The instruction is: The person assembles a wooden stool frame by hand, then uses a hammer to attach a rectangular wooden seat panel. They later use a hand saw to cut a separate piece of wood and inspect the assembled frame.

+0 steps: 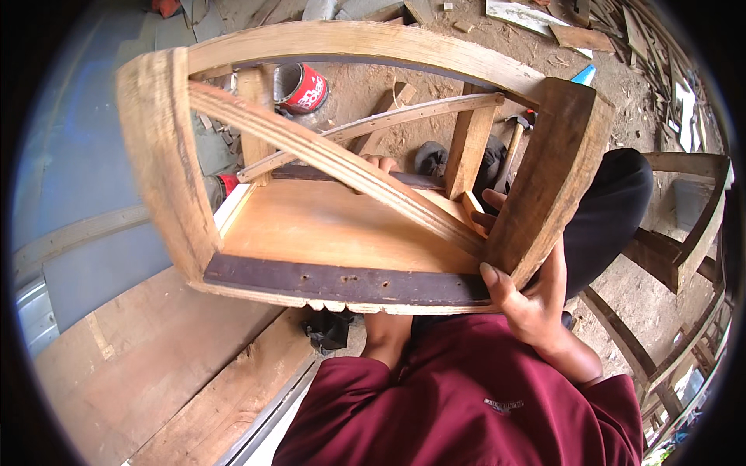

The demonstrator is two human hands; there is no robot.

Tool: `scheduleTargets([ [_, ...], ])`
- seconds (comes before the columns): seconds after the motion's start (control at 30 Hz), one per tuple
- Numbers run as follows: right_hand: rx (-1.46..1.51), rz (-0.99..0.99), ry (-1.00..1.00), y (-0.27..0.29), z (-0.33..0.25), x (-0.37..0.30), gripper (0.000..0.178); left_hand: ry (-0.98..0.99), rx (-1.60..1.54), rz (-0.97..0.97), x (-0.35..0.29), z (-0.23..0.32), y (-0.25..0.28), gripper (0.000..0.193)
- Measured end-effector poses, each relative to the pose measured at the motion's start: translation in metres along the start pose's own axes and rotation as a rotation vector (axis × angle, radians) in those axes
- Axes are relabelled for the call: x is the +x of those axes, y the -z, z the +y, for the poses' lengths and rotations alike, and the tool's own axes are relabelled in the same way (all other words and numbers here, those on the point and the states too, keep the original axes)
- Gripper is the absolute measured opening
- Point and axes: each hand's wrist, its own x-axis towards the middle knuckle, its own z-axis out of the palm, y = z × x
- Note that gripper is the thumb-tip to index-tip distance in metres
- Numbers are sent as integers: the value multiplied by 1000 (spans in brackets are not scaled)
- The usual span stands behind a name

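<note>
A wooden stool-like frame [334,229] is held up in front of me, its flat panel lowest and its thick legs pointing up. A curved rail [365,43] joins the leg tops, and two thin slats cross between the legs. My right hand [532,299] wraps round the near right leg [548,175], thumb on the near side and fingertips showing inside the frame. My left hand [381,163] reaches beneath the panel. Only its fingertips show, curled over the far dark rail; the palm is hidden. The near dark rail [350,281] has small holes.
A hammer [513,147] and a red can [305,89] are on the dirt floor beyond the frame. Wooden boards [225,396] lie at lower left, beside blue-grey sheets [93,155]. Another curved wooden frame [660,256] stands at right. Scrap wood [583,37] is scattered at the back.
</note>
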Motion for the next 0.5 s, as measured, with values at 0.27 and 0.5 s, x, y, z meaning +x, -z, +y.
scheduleTargets([
  [0.27,101,-95,14,7,9,4,77,-3,58,-32,7,11,-6,23],
  [0.5,-123,200,240,16,25,21,97,-10,35,66,11,2,-2,25],
])
